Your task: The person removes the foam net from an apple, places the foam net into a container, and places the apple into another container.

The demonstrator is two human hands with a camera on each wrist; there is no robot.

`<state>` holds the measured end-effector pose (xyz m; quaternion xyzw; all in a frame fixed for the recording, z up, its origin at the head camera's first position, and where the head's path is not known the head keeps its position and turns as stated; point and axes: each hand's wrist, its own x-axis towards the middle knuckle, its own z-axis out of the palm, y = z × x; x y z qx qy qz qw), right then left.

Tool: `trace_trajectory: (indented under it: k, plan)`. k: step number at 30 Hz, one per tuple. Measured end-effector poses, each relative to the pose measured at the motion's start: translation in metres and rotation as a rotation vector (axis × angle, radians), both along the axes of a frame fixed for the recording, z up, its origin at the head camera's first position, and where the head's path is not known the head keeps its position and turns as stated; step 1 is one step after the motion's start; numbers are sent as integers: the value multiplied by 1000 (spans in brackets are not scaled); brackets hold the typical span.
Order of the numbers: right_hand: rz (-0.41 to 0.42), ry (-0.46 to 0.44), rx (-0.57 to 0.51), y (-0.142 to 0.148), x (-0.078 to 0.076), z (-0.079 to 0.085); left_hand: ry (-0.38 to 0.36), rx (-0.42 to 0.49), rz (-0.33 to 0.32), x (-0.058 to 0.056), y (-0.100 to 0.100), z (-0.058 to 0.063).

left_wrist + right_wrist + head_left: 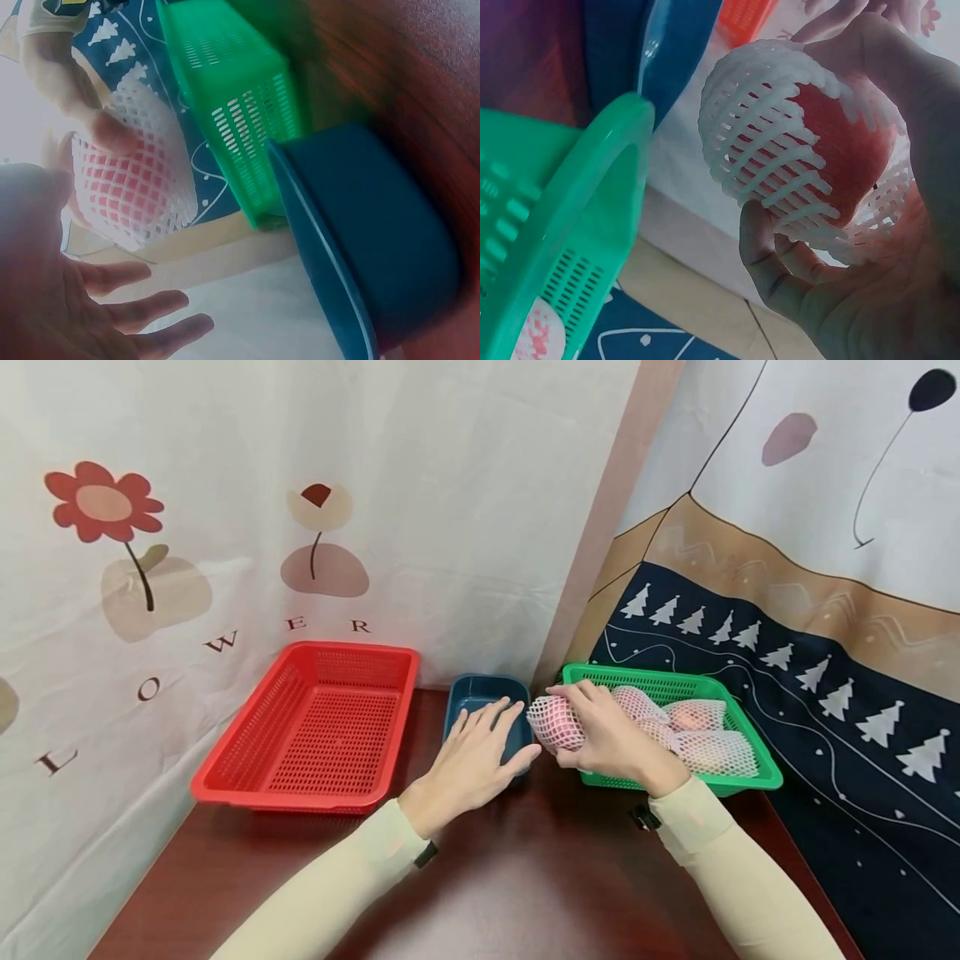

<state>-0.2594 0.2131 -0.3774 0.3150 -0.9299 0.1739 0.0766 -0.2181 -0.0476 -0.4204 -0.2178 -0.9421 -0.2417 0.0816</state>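
Observation:
My right hand (pixel 603 731) grips a round red fruit (pixel 847 157) wrapped in a white foam net (pixel 761 142), with fingers and thumb curled about its sides. It holds the fruit in the air between the blue bin and the green basket (pixel 765 768). Part of the red skin shows bare through the net's open end in the right wrist view. My left hand (pixel 468 760) hovers over the dark blue bin (pixel 461 685) with fingers spread and nothing held. Several more net-wrapped fruits (pixel 716 752) lie in the green basket.
A red perforated basket (pixel 300 793) stands left of the blue bin on the dark reddish-brown table (pixel 487 893). Printed curtains (pixel 450 527) hang right behind the containers and along the right side.

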Motion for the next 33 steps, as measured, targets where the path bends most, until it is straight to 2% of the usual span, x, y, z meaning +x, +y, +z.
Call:
trace_trajectory:
  k: [7, 16, 28, 33]
  plan:
    - [33, -2, -15, -7, 7, -2, -7, 18, 9, 3, -10, 1]
    - [56, -13, -23, -13, 13, -5, 46, 55, 1, 7, -20, -1]
    - [118, -11, -52, -22, 20, -11, 32, 103, 3, 11, -30, -3]
    - [131, -25, -56, -23, 23, -15, 12, 130, 0, 16, -33, -6]
